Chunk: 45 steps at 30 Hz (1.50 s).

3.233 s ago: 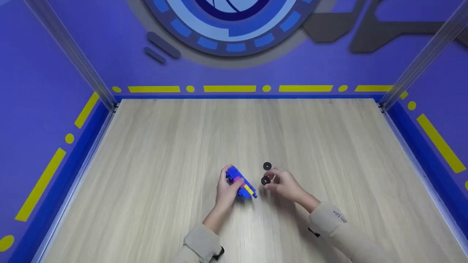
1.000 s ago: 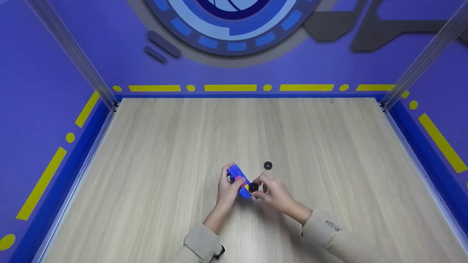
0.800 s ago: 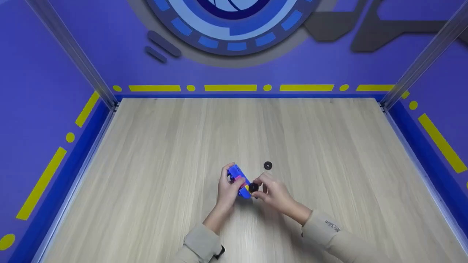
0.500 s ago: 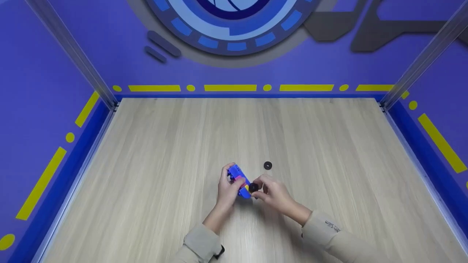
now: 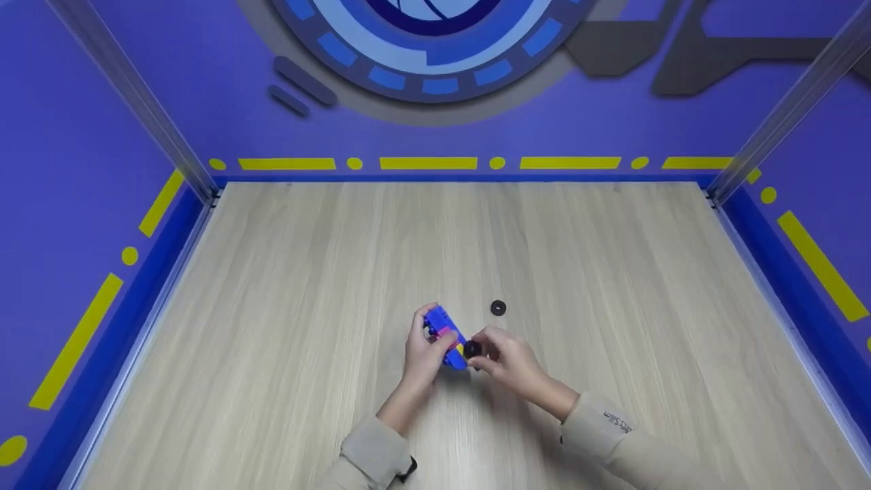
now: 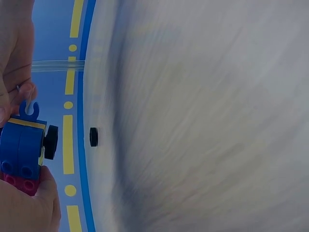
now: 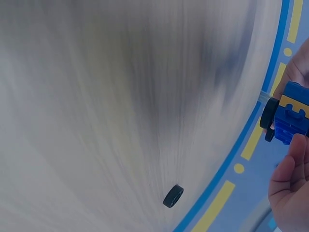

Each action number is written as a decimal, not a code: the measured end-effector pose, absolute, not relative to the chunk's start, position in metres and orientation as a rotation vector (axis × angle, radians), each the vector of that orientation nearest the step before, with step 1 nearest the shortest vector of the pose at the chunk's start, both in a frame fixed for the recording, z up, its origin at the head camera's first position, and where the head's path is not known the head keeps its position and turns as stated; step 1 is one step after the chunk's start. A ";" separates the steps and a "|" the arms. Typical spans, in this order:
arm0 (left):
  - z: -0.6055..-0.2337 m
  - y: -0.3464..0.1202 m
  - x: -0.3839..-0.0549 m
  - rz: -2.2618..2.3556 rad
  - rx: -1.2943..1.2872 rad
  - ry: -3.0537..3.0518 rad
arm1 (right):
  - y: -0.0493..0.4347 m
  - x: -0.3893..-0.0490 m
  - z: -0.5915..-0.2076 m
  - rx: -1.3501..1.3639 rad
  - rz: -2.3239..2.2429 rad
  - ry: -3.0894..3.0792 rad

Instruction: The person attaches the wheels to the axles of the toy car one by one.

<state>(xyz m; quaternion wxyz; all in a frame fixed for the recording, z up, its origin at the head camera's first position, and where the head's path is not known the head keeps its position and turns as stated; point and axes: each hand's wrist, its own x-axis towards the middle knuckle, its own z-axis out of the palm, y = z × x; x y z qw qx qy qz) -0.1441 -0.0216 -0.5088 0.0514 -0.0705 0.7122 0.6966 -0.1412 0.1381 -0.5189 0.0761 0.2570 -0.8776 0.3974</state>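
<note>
Toy (image 6: 21,151) lies in left hand (image 5: 423,354), wheel (image 5: 472,350) in right hand (image 5: 510,359)

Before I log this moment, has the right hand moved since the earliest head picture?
Yes: the right hand shifted left, judged against the yellow dots on the back wall.

Gripped a blue-and-magenta plastic brick toy (image 6: 20,151) in the left hand (image 6: 29,208). Had the right hand (image 6: 18,63) just beside its open blue hook (image 6: 29,117). Showed a round black wheel (image 6: 50,142) at the toy's yellow-trimmed side, a second black wheel (image 6: 93,137) on the pale tabletop (image 6: 217,116).
</note>
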 end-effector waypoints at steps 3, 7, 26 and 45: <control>-0.502 -0.022 -0.141 2.102 -0.203 2.194 | 0.138 -0.141 -0.522 0.779 1.189 -2.611; -0.500 -0.022 -0.141 2.084 -0.189 2.212 | 0.136 -0.140 -0.525 0.778 1.193 -2.583; -0.530 -0.024 -0.152 2.093 -0.206 2.206 | 0.126 -0.134 -0.527 0.578 1.214 -2.580; -0.533 -0.023 -0.151 2.138 -0.199 2.201 | 0.120 -0.132 -0.524 0.470 1.248 -2.612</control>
